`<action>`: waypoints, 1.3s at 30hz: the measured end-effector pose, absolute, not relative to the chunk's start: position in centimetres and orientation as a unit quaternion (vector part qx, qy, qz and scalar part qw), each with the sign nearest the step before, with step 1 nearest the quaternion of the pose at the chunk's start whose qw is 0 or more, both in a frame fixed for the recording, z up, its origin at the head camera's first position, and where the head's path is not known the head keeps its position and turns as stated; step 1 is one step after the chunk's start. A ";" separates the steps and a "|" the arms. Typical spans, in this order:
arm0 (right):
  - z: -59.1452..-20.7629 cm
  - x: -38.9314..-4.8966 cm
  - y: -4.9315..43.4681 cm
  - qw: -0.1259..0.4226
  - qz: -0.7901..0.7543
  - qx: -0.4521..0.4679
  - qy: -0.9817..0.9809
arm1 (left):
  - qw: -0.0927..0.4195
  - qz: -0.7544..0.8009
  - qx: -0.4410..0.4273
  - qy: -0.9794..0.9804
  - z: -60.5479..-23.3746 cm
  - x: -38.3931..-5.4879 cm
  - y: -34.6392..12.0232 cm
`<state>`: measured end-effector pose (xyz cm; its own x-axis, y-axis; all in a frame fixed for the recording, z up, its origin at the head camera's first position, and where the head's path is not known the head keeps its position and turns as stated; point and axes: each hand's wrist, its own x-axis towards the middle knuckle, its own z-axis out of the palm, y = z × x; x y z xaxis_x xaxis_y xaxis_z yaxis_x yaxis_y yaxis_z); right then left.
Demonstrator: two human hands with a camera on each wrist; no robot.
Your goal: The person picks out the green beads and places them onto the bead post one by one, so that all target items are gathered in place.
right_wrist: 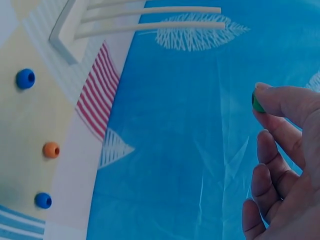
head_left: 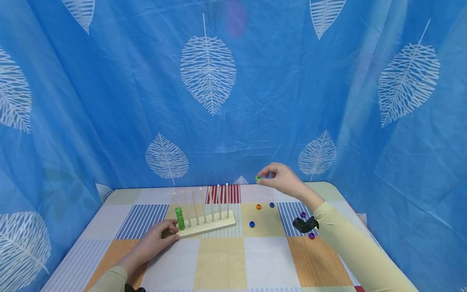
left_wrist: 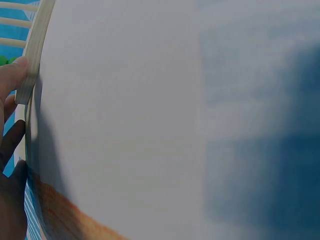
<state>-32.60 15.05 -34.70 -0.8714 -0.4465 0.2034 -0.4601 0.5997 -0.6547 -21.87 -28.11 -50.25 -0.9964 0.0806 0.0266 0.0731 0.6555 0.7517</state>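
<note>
A pale wooden peg rack (head_left: pixel 219 224) with several upright pegs stands on the table. Green beads (head_left: pixel 180 219) are stacked on its leftmost peg. My left hand (head_left: pixel 160 239) grips the left end of the rack's base, thumb along the near edge (left_wrist: pixel 31 65) and fingers around the end. Raised above the far side of the table, my right hand (head_left: pixel 282 178) pinches a single green bead (right_wrist: pixel 257 103) between thumb and index finger. Its other fingers are loosely bent. The bead's hole shows in the head view.
Right of the rack lie an orange bead (head_left: pixel 258 207) and two blue beads, one nearer (head_left: pixel 252 224) and one farther back (head_left: pixel 272 205). Purple beads (head_left: pixel 303 215) lie beneath the right forearm. A blue curtain (head_left: pixel 255 101) with white leaves surrounds the patchwork tablecloth (head_left: pixel 219 259).
</note>
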 end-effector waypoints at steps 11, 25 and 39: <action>-34.4 -32.4 12.0 0.007 0.369 0.289 -0.884 | 0.011 0.409 0.030 0.912 -50.4 -21.7 -28.2; -33.6 -32.6 8.9 -0.007 0.356 0.323 -0.877 | 0.009 0.402 0.020 0.915 -50.2 -21.8 -28.0; -32.8 -32.7 6.2 -0.030 0.357 0.340 -0.870 | 0.004 0.406 0.030 0.913 -50.4 -21.8 -28.0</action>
